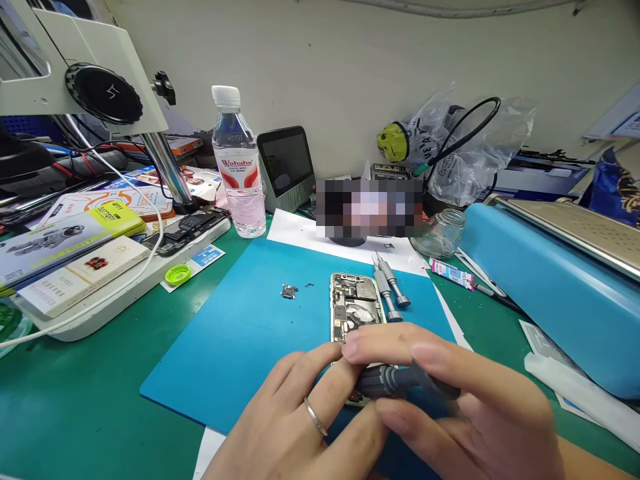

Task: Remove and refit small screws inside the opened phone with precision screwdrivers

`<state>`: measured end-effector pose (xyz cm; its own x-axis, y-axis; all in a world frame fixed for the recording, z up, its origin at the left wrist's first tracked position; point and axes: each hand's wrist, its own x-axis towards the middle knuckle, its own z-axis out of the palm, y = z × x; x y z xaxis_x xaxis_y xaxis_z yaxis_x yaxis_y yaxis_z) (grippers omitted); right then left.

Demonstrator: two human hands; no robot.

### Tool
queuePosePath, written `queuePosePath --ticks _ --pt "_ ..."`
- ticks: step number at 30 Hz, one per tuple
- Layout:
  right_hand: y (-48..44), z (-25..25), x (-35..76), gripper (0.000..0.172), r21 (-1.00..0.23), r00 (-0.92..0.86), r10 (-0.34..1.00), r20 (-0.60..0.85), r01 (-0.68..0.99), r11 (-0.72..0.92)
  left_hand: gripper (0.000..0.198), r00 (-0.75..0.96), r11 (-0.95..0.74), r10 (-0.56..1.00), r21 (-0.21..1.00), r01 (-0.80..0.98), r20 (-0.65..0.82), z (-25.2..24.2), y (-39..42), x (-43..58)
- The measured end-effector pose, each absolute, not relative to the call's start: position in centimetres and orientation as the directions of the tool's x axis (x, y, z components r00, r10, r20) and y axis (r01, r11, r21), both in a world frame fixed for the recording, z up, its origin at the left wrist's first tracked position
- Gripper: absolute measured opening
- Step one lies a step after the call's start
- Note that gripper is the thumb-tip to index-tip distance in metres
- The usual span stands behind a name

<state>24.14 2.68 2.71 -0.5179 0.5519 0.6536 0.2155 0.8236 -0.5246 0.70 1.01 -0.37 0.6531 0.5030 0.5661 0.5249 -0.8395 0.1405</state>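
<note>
Both of my hands are together over the lower end of an opened phone (357, 307), whose boards and metal parts lie bare. Between them is a dark grey screwdriver (383, 381) with a ribbed barrel, lying roughly sideways; its tip is hidden. My left hand (305, 413), with a ring on one finger, closes around the barrel's left end. The fingers of my right hand (480, 393) curl over the neck and right end, slightly blurred. Two silver screwdrivers (390, 290) lie against the phone's right edge. A small circuit part (289, 291) rests on the blue mat (240, 320) to the left.
A water bottle (239, 167) and a small screen (287, 163) stand behind the mat. At left are a microscope stand (165, 160) and boxes (85, 273). A glass jar (443, 233) and a blue case (540, 287) sit at right. One patch behind is pixelated.
</note>
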Motion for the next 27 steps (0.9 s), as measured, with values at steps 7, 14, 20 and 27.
queuePosePath --ticks 7,14,20,27 --pt "2.7 2.7 24.1 0.088 -0.588 -0.404 0.632 0.661 0.245 0.771 0.035 0.672 -0.836 0.493 0.087 0.542 0.552 -0.1 0.8 0.2" --pt "3.3 2.3 23.4 0.073 -0.678 -0.263 0.712 0.651 0.218 0.702 0.018 0.489 -0.719 0.657 0.281 0.636 0.574 0.0 0.2 -0.1" --pt "3.2 2.4 23.6 0.071 -0.666 -0.325 0.709 0.626 0.250 0.703 0.021 0.488 -0.706 0.668 0.271 0.655 0.562 -0.4 0.2 -0.5" --pt "3.2 2.7 23.5 0.068 -0.655 -0.322 0.706 0.631 0.266 0.707 0.033 0.549 -0.734 0.645 0.229 0.640 0.531 -0.4 0.2 -0.5"
